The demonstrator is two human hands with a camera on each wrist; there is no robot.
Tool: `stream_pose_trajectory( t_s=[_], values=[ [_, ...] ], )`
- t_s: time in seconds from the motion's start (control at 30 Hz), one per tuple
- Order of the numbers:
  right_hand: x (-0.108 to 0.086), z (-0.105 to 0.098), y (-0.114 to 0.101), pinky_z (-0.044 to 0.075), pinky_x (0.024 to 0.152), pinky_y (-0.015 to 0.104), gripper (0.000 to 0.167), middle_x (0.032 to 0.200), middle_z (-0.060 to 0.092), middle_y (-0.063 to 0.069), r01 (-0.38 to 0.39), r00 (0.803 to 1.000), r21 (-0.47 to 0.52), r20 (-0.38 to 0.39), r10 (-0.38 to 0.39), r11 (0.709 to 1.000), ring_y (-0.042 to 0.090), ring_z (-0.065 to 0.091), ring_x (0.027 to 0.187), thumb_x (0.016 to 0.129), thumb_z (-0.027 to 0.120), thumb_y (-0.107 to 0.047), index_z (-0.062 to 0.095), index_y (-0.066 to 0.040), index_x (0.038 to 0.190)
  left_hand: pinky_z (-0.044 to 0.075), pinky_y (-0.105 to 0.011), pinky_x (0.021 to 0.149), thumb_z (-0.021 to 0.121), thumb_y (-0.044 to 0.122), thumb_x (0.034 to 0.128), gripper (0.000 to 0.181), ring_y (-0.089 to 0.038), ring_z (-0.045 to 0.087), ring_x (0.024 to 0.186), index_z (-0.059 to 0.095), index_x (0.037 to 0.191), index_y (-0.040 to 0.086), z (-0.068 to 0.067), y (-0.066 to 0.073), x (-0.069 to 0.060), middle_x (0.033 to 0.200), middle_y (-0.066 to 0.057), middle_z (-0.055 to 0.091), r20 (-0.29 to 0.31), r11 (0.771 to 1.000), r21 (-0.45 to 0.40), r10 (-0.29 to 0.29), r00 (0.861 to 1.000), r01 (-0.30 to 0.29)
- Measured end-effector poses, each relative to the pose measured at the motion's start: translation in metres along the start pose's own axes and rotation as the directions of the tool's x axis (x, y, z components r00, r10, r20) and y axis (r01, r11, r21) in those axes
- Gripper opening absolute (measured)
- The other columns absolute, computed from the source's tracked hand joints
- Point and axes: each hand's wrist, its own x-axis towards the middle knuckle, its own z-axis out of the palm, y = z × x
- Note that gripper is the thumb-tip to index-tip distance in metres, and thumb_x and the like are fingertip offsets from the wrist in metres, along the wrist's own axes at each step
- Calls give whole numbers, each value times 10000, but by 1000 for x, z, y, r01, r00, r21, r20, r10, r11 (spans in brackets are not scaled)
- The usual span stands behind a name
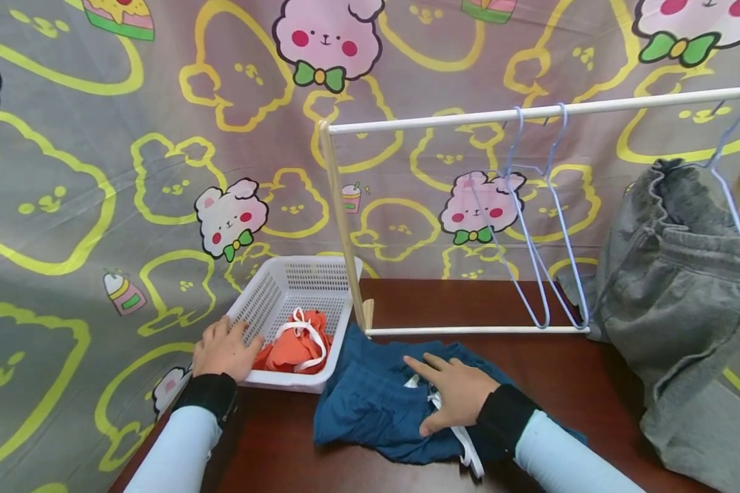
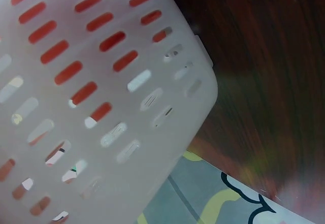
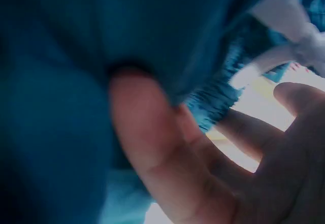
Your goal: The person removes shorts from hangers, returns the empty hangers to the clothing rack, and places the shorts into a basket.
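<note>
A white perforated basket (image 1: pixel 329 281) stands at the left with an orange-red cloth (image 1: pixel 291 349) and its white cord inside. My left hand (image 1: pixel 223 348) lies over the basket's near left rim; whether its fingers curl round it is unclear. The basket's side (image 2: pixel 109 102) fills much of the left wrist view, without the hand. Dark blue cloth (image 1: pixel 370 404) with white drawstrings lies bunched on the table. Over it my right hand (image 1: pixel 459 394) is spread, fingers apart; in the right wrist view the hand (image 3: pixel 213 168) has fingers against the blue cloth (image 3: pixel 61 97).
Behind the blue cloth stands a rack with a white top rail (image 1: pixel 425 122) and a lower bar (image 1: pixel 469 331). Light-blue empty hangers (image 1: pixel 576 274) hang from the rail. At the right, a grey garment (image 1: pixel 697 287) hangs on another hanger. Patterned fabric (image 1: pixel 160 171) covers the background.
</note>
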Motion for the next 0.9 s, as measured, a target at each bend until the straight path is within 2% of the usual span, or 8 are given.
stream_pose_trajectory(
  t_s=[0.17, 0.23, 0.37, 0.57, 0.77, 0.9],
  values=[
    [14, 6, -9, 534, 824, 544, 1190, 1479, 493, 104, -34, 999, -153, -45, 27, 988, 429, 529, 1196, 591, 845, -734, 326, -347, 1589, 161, -709, 1122, 612, 450, 966, 696, -552, 178, 1370, 442, 1477, 9, -2, 1, 2, 1550, -311, 222, 4, 1000, -4, 4, 1000, -4],
    [21, 7, -14, 544, 803, 522, 1194, 1409, 532, 106, -35, 998, -181, -66, 24, 983, 391, 564, 1126, 572, 870, -711, 355, -329, 1578, 161, -711, 1121, 611, 448, 968, 693, -553, 176, 1369, 442, 1476, 9, -3, 1, 3, 1554, -312, 215, 2, 1000, 0, 6, 1000, -6],
    [33, 7, -23, 553, 777, 490, 1186, 1328, 542, 115, -41, 997, -167, -69, 30, 985, 343, 604, 1013, 564, 913, -646, 380, -306, 1567, 160, -715, 1118, 613, 447, 963, 692, -554, 174, 1366, 444, 1472, 10, -5, 1, 3, 1551, -315, 213, 1, 1000, 6, 4, 1000, -4],
    [48, 6, -24, 546, 817, 448, 1136, 1339, 555, 108, -63, 998, -156, -39, 58, 986, 305, 637, 1015, 596, 933, -581, 398, -296, 1558, 162, -711, 1118, 605, 448, 970, 686, -550, 169, 1369, 443, 1469, 6, -5, 2, 5, 1543, -311, 218, 5, 1000, 0, 4, 1000, -4],
    [55, 2, -23, 537, 870, 445, 913, 1230, 629, 95, -24, 999, -160, -39, 18, 987, 278, 643, 1021, 671, 909, -539, 541, -249, 1455, 165, -707, 1114, 602, 437, 980, 666, -554, 164, 1367, 454, 1446, -16, -6, 0, 2, 1525, -319, 222, -2, 1000, -13, -12, 1000, 12],
    [57, 8, -15, 540, 832, 441, 656, 1119, 665, 89, 20, 995, -140, -95, -34, 990, 270, 650, 962, 743, 892, -433, 618, -203, 1293, 161, -710, 1112, 603, 448, 978, 664, -559, 161, 1363, 464, 1438, -10, -4, -1, 0, 1526, -319, 216, 4, 1000, -21, -4, 1000, 4]
  ],
)
